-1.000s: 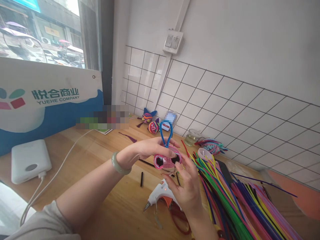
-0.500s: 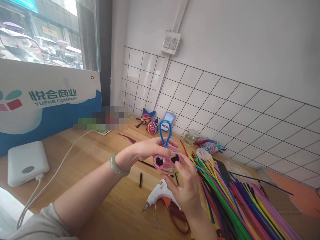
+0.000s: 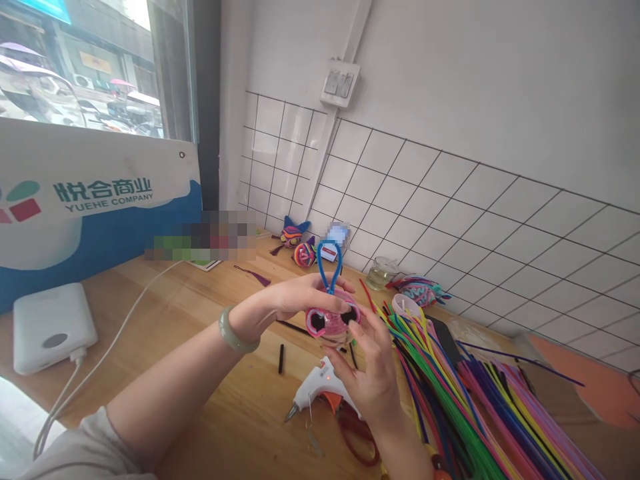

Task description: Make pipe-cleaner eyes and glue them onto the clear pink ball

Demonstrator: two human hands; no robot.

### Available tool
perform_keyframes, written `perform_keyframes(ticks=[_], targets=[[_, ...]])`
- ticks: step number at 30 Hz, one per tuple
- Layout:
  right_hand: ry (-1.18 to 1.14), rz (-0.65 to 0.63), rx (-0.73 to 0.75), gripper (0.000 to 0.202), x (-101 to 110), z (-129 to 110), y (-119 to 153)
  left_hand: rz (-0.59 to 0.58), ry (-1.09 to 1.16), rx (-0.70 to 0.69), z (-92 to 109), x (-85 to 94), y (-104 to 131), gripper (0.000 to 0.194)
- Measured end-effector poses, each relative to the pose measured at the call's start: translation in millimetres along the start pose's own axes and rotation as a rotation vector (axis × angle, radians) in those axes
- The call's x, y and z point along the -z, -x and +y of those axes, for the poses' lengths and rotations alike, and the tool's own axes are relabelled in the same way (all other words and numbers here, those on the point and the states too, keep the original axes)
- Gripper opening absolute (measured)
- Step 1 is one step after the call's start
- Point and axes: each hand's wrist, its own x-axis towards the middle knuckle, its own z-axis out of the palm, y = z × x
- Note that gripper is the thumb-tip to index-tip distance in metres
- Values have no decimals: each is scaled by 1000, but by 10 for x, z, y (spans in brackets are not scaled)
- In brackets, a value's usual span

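Observation:
Both hands hold a small pink pipe-cleaner ornament with two black eye patches and a blue loop standing up from its top. My left hand is closed over it from the left, the thumb on the right-hand black patch. From the right and below, my right hand grips it, a fingertip pressing by the same patch. Part of the ornament is hidden behind the fingers. Below the hands lies a white glue gun with a lit red light, beside red-handled scissors.
Many coloured pipe cleaners spread over the right side. A glass jar, a finished fish-like ornament and two colourful ornaments stand along the tiled wall. A maroon tassel lies behind my left hand. A white power bank with a cable sits left.
The camera view has shifted very slightly. Both hands keep nearly the same grip on the pink ornament.

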Motion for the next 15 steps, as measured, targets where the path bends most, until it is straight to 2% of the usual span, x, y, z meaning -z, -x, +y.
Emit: perform_keyframes(ticks=[15], targets=[[-7, -5, -15, 60, -14, 5, 36, -11, 19, 4, -43, 30, -32, 45]])
